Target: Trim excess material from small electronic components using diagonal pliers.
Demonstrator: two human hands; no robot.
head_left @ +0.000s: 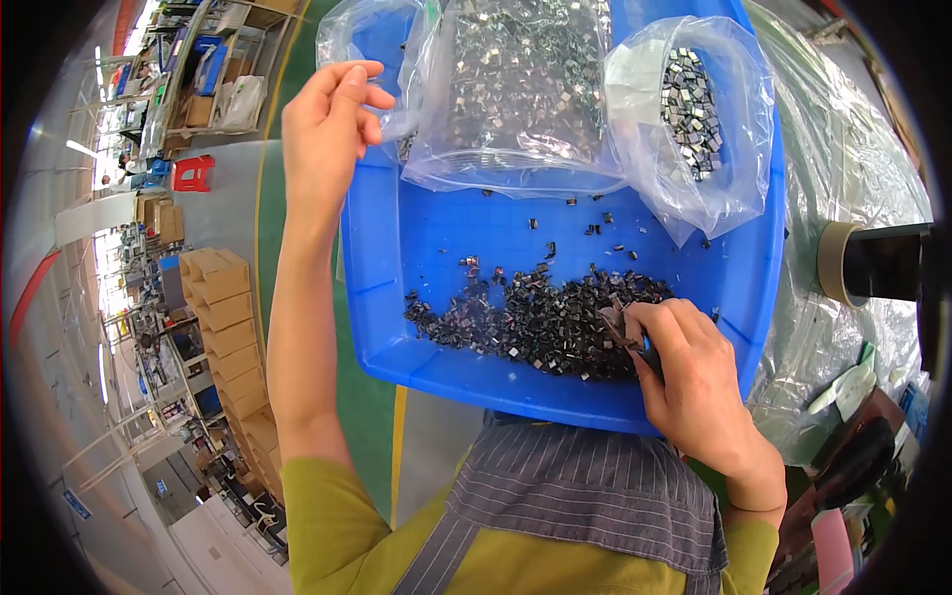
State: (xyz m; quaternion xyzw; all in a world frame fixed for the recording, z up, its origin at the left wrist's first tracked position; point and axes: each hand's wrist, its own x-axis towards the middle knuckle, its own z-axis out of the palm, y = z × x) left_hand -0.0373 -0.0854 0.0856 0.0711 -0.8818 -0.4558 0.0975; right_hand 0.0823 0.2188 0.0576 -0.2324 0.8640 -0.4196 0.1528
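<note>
A blue plastic tub [372, 288] stands before me with a heap of small dark metallic pieces [545, 322] along its near side. My right hand [694, 372] is at the heap's right end, fingers closed round a small dark object that they mostly cover. Brownish pieces bunch up at those fingertips. Raised by the tub's left side is my left hand [332, 114], fingers loosely bent and apart, with nothing seen in them. Beside it lies a clear bag [362, 35]. A large clear bag [526, 89] full of small shiny pieces fills the tub's far middle.
An open-mouthed clear bag [734, 129] with square pieces inside sits at the tub's far right. A tape roll [839, 263] is on a dark cylinder to the right, over plastic sheeting [833, 149]. Stacked cardboard boxes [223, 317] and a red stool [193, 174] stand left.
</note>
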